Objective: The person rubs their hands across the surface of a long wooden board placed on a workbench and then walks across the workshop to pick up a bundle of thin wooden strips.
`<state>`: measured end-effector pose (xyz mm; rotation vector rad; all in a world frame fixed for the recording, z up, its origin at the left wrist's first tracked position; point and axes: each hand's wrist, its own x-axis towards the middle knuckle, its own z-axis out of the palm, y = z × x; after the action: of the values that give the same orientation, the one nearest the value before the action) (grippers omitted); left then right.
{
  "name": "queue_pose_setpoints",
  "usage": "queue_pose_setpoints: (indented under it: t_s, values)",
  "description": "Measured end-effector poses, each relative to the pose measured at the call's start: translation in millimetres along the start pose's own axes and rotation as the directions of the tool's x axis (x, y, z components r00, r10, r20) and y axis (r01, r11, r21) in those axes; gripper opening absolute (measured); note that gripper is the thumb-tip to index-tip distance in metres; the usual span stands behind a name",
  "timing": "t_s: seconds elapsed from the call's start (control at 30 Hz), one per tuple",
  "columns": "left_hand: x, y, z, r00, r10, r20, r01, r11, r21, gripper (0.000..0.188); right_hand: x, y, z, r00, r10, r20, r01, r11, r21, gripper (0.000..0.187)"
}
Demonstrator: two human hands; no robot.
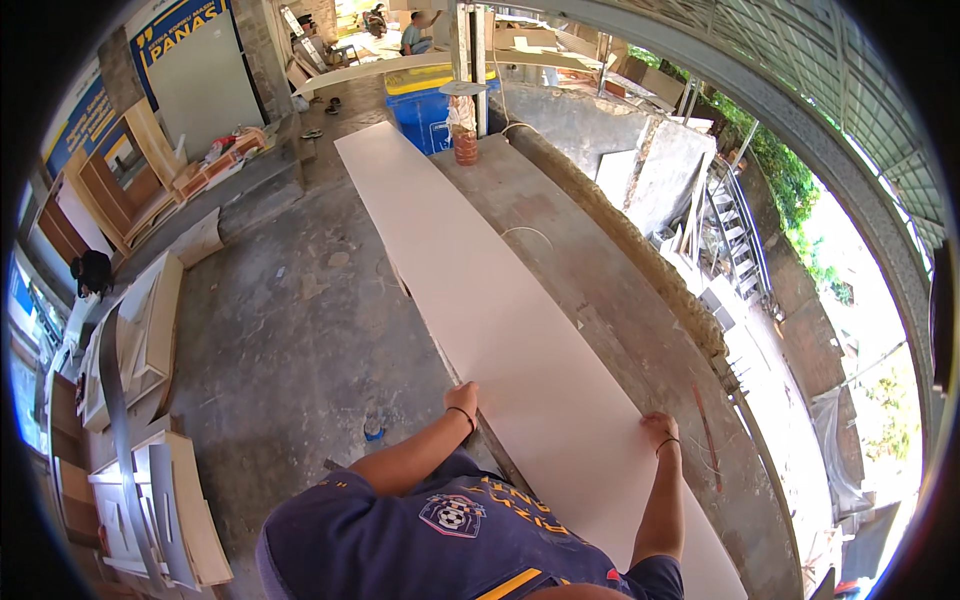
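A long white sheet of board runs from beneath my body away to the far left, lying over a grey work surface. My left hand is closed around its left edge, the thumb side near the top face. On the opposite edge, my right hand is closed too, its fingers curled at the rim and partly hidden. Each wrist wears a dark band. The board's near end passes under my right arm.
A blue bin with a yellow lid stands beyond the board's far end, beside a reddish bottle-shaped container. Wooden panels and frames are stacked at left. A low wall borders the right side. A person sits far back.
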<state>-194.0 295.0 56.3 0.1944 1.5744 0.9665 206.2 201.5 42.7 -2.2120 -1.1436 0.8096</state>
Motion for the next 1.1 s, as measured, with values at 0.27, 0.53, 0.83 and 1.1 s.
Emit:
queue_pose_setpoints:
  t_s: [0.27,0.53,0.83,1.1]
  values:
    - [3,0,-1,0.999,-0.04,-0.018,0.04,0.999,0.023,0.042,-8,-12,-3,1.0,0.027,0.01,-0.027,0.999,0.033,0.017]
    - [0,-1,3,0.999,0.046,-0.007,-0.046,0.998,0.037,0.018,1,1,-1,1.0,0.009,0.01,-0.01,0.999,0.05,0.016]
    - [3,-3,3,0.999,0.01,-0.033,-0.01,1.0,-0.005,0.035,2,10,2,1.0,-0.014,0.022,0.012,0.997,0.076,0.016]
    - [26,-8,9,0.995,0.041,0.096,-0.042,0.999,0.013,0.031,43,97,0,0.955,-0.289,0.068,0.297,0.921,-0.251,0.018]
